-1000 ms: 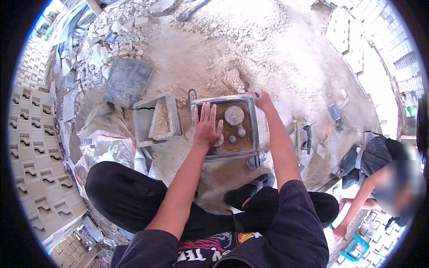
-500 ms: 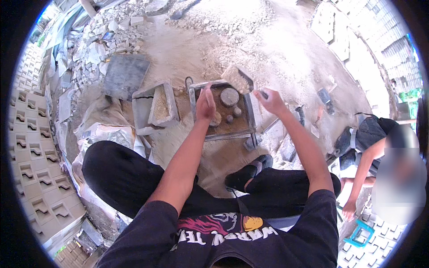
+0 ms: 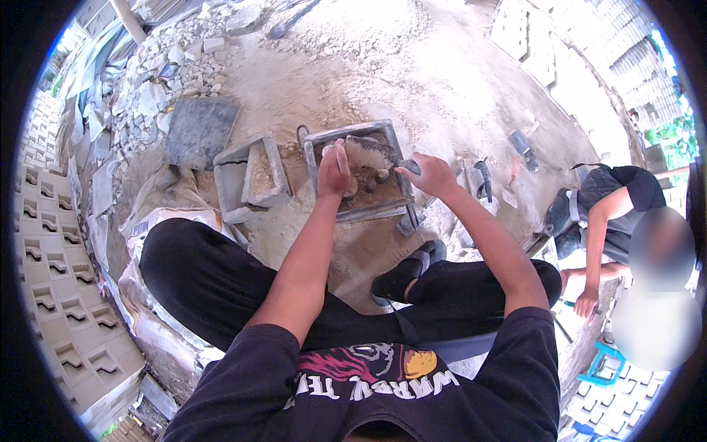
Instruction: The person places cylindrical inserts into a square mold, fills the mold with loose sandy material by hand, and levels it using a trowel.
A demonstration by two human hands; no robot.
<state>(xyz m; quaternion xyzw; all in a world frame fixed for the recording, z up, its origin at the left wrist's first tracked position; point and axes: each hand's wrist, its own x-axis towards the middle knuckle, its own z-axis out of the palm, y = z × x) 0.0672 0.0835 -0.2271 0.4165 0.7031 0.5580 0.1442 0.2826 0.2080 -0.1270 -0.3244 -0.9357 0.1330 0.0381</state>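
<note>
My right hand [image 3: 431,174] is closed round the handle of a dark metal scoop [image 3: 370,141]. The scoop is over a square frame box [image 3: 359,216], tilted, with pale powder [image 3: 368,157] in or beneath it. Brown sand-like material covers the bottom of the box, and a few small round lumps [image 3: 381,175] show beside the powder. At the left side of the box my left hand [image 3: 335,171] is upright with its fingers stretched, close to the scoop's left end. Whether it touches the scoop I cannot tell.
Left of the box stands a second grey box [image 3: 243,206] with powder, beyond it a dark slab [image 3: 200,132]. Rubble [image 3: 166,92] lies far left, pale blocks [image 3: 62,287] are stacked near left. On the right a co-worker [image 3: 615,199] bends beside a blue stool [image 3: 605,364].
The scoop has moved left and nearer, from the box's far right corner to over its middle, and has tilted. The round pieces inside are now mostly covered. My left hand stays nearby.
</note>
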